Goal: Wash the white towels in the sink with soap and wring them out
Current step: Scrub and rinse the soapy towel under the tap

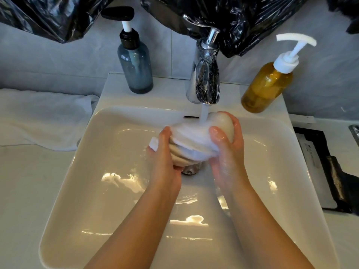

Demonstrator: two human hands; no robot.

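A wet white towel (pixel 196 140), bunched into a ball, is held over the middle of the white sink (pixel 81 191). My left hand (pixel 165 152) grips its left side with fingers curled round the folds. My right hand (pixel 227 140) grips its right side, thumb on top. Water runs from the chrome tap (pixel 206 74) straight onto the towel. The drain (pixel 191 169) shows just below the bundle. More white towel (pixel 42 117) lies spread on the counter to the left of the sink.
A blue-grey pump bottle (pixel 136 65) stands at the sink's back left, an amber pump bottle (pixel 268 84) at the back right. Black plastic sheeting (pixel 242 20) hangs above the tap. A dark tray (pixel 326 167) lies on the counter at the right.
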